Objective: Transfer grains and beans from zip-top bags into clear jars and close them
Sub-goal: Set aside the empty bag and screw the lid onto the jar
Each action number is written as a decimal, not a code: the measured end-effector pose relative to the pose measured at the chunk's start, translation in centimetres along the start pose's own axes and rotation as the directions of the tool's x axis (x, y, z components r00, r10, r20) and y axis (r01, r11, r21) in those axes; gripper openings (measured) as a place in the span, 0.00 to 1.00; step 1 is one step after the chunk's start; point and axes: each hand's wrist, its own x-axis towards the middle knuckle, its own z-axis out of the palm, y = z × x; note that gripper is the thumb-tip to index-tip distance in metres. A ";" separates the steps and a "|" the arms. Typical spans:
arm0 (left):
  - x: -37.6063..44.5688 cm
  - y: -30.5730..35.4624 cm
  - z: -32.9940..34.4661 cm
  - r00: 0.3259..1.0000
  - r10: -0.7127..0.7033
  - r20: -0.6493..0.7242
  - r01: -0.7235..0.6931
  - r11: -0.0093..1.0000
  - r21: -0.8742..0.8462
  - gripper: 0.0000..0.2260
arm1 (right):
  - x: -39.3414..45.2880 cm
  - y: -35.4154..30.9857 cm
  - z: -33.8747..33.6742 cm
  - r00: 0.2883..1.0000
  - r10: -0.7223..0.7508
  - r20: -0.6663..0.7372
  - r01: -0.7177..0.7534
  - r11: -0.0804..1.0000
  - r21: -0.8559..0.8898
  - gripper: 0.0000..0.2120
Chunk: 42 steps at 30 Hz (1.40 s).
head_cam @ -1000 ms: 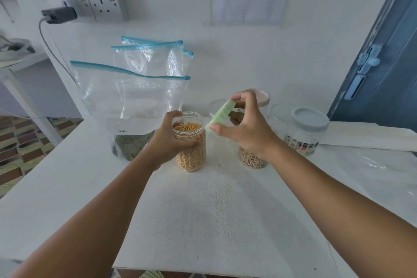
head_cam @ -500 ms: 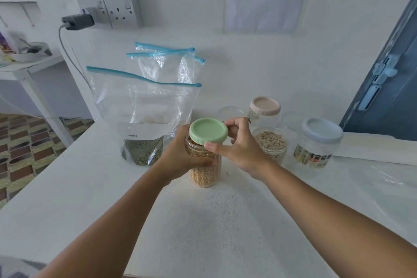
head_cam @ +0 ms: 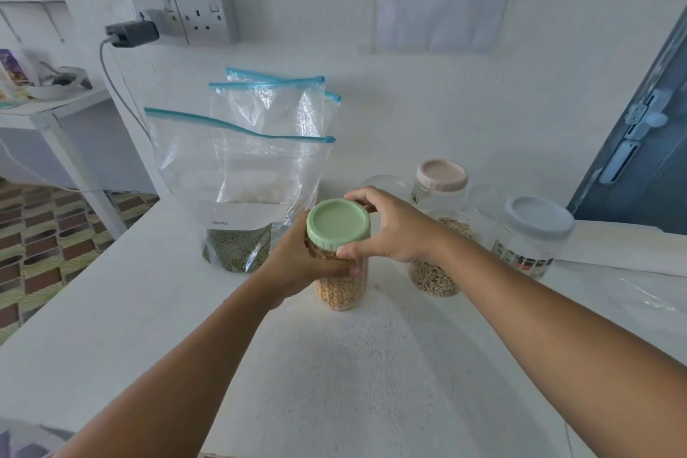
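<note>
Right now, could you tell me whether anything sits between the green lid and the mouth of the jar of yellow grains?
Nothing visible does. The green lid already sits on the jar; the right hand grips its rim and the left hand holds the jar's body. Whether it is screwed tight cannot be told.

A second ago your right hand point(head_cam: 397, 225) held the green lid point(head_cam: 338, 223) tilted on edge in the air, just right of the corn jar point(head_cam: 340, 286) and off its open mouth, with the yellow kernels showing from above. Half a second ago you had brought the lid flat over the mouth. Now it sits level on the jar, covering the kernels, and your fingers point(head_cam: 366, 193) and thumb have spread further round its rim. Your left hand point(head_cam: 301, 264), wrapped round the glass throughout, has slid slightly lower beneath the lid.
</note>
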 end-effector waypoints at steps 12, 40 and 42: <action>-0.4 0.3 0.3 1.000 0.001 -0.010 -0.001 1.000 0.006 0.40 | 0.2 -1.8 -0.3 0.999 -0.034 0.015 0.036 0.989 -0.141 0.52; -0.5 0.2 0.3 1.000 0.007 -0.008 -0.007 1.000 -0.011 0.38 | 0.1 -4.2 -0.7 0.999 0.007 0.033 0.002 0.962 -0.272 0.50; -0.5 0.4 0.3 1.000 0.019 -0.001 -0.019 1.000 -0.021 0.37 | 0.0 -4.1 -0.9 0.999 0.014 0.052 0.000 0.965 -0.261 0.50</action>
